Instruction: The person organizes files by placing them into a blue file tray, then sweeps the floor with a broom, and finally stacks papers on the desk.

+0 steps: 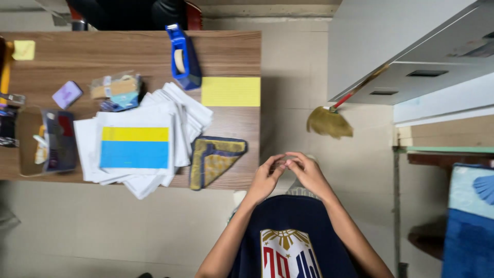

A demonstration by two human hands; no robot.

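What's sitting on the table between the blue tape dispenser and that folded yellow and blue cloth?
In the head view, a yellow sheet of paper lies between the tape dispenser and the folded cloth, then bare wood.

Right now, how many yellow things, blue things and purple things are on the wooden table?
Yellow: 2, the yellow paper sheet and the small sticky note
Blue: 1, the tape dispenser
Purple: 1, the small purple block
Yellow and blue together: 1, the two-colour sheet on the white paper stack
Total: 5
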